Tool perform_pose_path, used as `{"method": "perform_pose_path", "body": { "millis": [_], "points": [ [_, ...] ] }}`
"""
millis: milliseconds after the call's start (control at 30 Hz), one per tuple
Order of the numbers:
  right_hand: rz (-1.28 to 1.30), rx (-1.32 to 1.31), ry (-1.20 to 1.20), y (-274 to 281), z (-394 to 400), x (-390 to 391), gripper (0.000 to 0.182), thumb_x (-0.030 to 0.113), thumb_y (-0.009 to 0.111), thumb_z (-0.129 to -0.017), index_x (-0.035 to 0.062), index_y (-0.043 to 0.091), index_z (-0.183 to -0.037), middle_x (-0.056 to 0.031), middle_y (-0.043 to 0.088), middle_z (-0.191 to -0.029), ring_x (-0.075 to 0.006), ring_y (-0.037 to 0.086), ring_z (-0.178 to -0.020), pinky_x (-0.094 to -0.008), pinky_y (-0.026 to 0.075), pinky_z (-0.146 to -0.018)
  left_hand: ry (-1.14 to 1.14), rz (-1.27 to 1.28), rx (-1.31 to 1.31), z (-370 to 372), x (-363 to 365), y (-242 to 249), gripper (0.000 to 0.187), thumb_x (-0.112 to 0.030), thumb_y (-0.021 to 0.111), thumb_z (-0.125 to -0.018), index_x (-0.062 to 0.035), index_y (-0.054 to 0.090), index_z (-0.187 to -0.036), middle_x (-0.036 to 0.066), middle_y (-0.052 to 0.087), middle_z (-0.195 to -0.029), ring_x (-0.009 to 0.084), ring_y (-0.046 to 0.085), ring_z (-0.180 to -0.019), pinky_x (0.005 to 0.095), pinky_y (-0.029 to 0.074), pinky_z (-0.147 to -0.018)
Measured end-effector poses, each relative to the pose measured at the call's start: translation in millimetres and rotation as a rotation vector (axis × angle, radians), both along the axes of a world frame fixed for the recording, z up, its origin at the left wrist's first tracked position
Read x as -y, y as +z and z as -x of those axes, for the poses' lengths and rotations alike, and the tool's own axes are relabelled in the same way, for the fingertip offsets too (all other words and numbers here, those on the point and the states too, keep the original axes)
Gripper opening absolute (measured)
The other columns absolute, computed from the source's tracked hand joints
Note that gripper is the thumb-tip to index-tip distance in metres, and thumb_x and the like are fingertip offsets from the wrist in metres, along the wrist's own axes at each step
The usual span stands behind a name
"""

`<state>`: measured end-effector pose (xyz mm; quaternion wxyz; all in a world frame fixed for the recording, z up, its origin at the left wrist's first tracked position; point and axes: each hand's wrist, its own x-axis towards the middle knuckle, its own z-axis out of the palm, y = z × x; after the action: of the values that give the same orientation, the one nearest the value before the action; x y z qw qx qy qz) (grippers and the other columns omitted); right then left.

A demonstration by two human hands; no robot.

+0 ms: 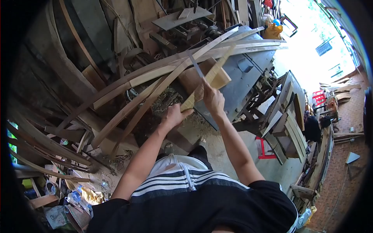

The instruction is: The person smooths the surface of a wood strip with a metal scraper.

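Wood, pale yellow and faintly banded, made up the narrow strip (pixel 215 70) near the middle of the head view. It lay on a slant, its lower end at the left hand (pixel 174 115) and its far end pointing up and to the right, over the grey metal tabletop (pixel 256 70) and close to the long curved boards (pixel 155 92). Its edges looked fairly straight.

The left hand was closed round the lower end, with the fingers curled in and the thumb reaching out along the wood. The right hand (pixel 213 100) was closed too, its fingers folded round the near end of a slim grey tool (pixel 196 65). The handle was hidden in the grip, and the tool's exact kind could not be told. It slanted up and to the left, crossing the line of the boards. Whether the right fingers also touched the strip was not clear.

Just behind the strip sat a wooden block (pixel 222 79) with a pale end and a browner side. Shavings (pixel 165 101) were scattered below the boards, and a red plastic stool (pixel 267 156) stood on the floor to the right, well apart from the hands.
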<state>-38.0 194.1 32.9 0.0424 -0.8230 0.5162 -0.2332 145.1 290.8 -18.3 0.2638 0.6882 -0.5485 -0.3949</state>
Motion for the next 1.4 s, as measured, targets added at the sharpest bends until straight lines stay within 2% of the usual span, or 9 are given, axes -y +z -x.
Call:
{"method": "perform_pose_path", "body": {
  "millis": [67,200,367,533,700,900,1000,1267,1400],
  "points": [
    [0.042,0.038,0.007,3,3,-22,0.046,0.021,0.052,-0.099,0.0371,0.055,-0.142,-0.0161,0.070,-0.080,-0.0390,0.070,-0.068,-0.0490,0.056,-0.060,-0.019,0.119,0.366,4,-6,23,0.068,-0.062,0.070,-0.085,0.0016,0.065,-0.109,0.025,0.072,-0.090,0.0414,0.073,-0.086,0.0503,0.058,-0.075],
    [0.062,-0.227,0.094,1,36,-17,0.047,0.021,0.054,-0.098,0.0386,0.055,-0.142,-0.0157,0.066,-0.078,-0.0381,0.069,-0.064,-0.0492,0.056,-0.055,-0.047,0.017,0.440,4,-7,44,0.066,-0.065,0.069,-0.083,-0.0041,0.063,-0.107,0.027,0.072,-0.097,0.0470,0.069,-0.095,0.0554,0.055,-0.081],
    [0.035,-0.042,-0.076,-3,34,10,0.048,0.022,0.056,-0.097,0.0361,0.055,-0.142,-0.0166,0.066,-0.074,-0.0390,0.069,-0.064,-0.0506,0.056,-0.055,-0.053,0.029,0.451,6,-7,41,0.067,-0.068,0.067,-0.083,-0.0048,0.062,-0.106,0.027,0.072,-0.094,0.0470,0.069,-0.093,0.0556,0.055,-0.080],
    [-0.051,-0.172,0.141,11,38,-36,0.048,0.020,0.057,-0.095,0.0380,0.057,-0.140,-0.0157,0.067,-0.076,-0.0369,0.070,-0.064,-0.0490,0.057,-0.056,-0.049,0.063,0.503,9,-9,40,0.067,-0.067,0.067,-0.084,-0.0043,0.061,-0.107,0.027,0.071,-0.090,0.0470,0.070,-0.091,0.0571,0.056,-0.078],
    [-0.002,-0.151,-0.142,16,53,37,0.044,0.023,0.057,-0.096,0.0354,0.059,-0.138,-0.0150,0.066,-0.074,-0.0358,0.071,-0.067,-0.0461,0.056,-0.054,-0.042,0.057,0.516,15,-10,43,0.065,-0.064,0.067,-0.086,-0.0040,0.059,-0.109,0.027,0.072,-0.090,0.0467,0.070,-0.091,0.0565,0.056,-0.077],
    [0.064,-0.205,0.229,1,47,-30,0.046,0.023,0.057,-0.096,0.0380,0.057,-0.140,-0.0135,0.065,-0.073,-0.0343,0.068,-0.060,-0.0463,0.056,-0.053,-0.036,0.080,0.566,13,-9,42,0.063,-0.063,0.067,-0.086,-0.0035,0.059,-0.108,0.027,0.072,-0.089,0.0479,0.070,-0.091,0.0565,0.056,-0.078],
    [0.057,-0.240,-0.053,11,56,17,0.044,0.024,0.056,-0.098,0.0371,0.057,-0.140,-0.0153,0.067,-0.070,-0.0347,0.069,-0.060,-0.0466,0.056,-0.052,-0.027,0.048,0.549,19,-11,44,0.061,-0.061,0.071,-0.083,-0.0057,0.061,-0.107,0.024,0.073,-0.095,0.0458,0.071,-0.092,0.0544,0.057,-0.080],
    [-0.006,-0.209,0.238,8,41,-43,0.053,0.020,0.058,-0.095,0.0360,0.051,-0.145,-0.0152,0.065,-0.074,-0.0366,0.068,-0.061,-0.0468,0.055,-0.051,-0.066,0.026,0.421,4,-5,45,0.064,-0.063,0.069,-0.084,-0.0048,0.061,-0.108,0.026,0.072,-0.097,0.0460,0.069,-0.097,0.0551,0.055,-0.082],
    [0.094,-0.128,0.049,8,64,32,0.046,0.024,0.054,-0.098,0.0348,0.055,-0.142,-0.0136,0.065,-0.069,-0.0337,0.068,-0.059,-0.0447,0.054,-0.051,-0.064,-0.039,0.419,11,-6,50,0.066,-0.063,0.071,-0.082,-0.0048,0.063,-0.111,0.025,0.072,-0.102,0.0453,0.068,-0.101,0.0543,0.054,-0.086]
  ]
}}
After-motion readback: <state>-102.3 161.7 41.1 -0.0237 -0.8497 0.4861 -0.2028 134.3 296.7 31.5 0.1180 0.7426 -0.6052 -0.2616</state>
